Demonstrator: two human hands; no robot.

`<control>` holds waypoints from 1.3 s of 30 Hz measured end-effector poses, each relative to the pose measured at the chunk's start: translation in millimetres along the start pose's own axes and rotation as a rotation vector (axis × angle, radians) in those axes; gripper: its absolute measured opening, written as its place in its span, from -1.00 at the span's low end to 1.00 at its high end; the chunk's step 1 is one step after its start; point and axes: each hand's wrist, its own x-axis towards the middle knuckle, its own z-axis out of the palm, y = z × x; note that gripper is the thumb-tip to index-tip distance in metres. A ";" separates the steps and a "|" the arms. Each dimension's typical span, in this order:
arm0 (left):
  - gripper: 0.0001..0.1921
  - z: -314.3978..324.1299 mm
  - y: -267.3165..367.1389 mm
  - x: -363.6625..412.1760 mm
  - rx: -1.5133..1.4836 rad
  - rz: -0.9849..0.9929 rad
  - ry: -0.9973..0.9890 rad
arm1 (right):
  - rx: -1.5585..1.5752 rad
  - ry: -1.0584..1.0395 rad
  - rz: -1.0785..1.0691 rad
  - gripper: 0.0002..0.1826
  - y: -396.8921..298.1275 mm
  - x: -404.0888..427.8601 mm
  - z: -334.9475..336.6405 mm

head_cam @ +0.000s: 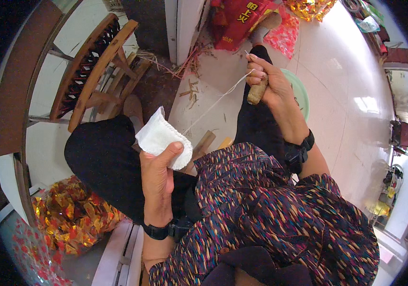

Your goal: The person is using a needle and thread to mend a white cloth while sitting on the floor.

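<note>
My left hand (159, 168) grips a white fabric piece (159, 137) with a stitched, curved edge, the thumb lying on top of it. From that edge a white thread (211, 104) runs up and right, pulled straight, to my right hand (266, 77). The right fingers are closed around a thick brownish handle (257, 91), and a thin metal tip (246, 52) shows past the index finger and thumb. Whether the thread is wound round the fingers or the tool cannot be told.
A wooden chair (96, 75) stands at the left. Wood pieces (204, 144) and scraps (190, 93) lie on the floor. A green basin (300, 94) sits behind my right wrist. A red bag (239, 25) is ahead; shiny gold-and-red material (75, 214) lies lower left.
</note>
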 end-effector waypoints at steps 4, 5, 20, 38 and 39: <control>-0.63 0.2 -0.7 0.6 -0.013 0.008 -0.006 | 0.039 0.081 -0.034 -0.85 2.4 3.3 0.2; -0.63 0.7 -0.5 0.6 -0.013 0.007 -0.007 | 0.032 0.097 -0.043 -0.85 2.9 3.8 -0.2; -0.65 0.0 0.9 -0.2 0.014 0.019 0.011 | -1.326 -0.410 -0.323 -0.85 69.2 -69.3 72.4; -0.66 -1.3 0.3 0.0 0.010 0.027 0.005 | -1.339 -0.421 -0.334 -0.87 76.9 -71.9 69.9; -0.66 -1.3 0.3 -0.1 0.007 0.028 0.007 | -1.361 -0.434 -0.357 -0.85 77.0 -71.7 69.4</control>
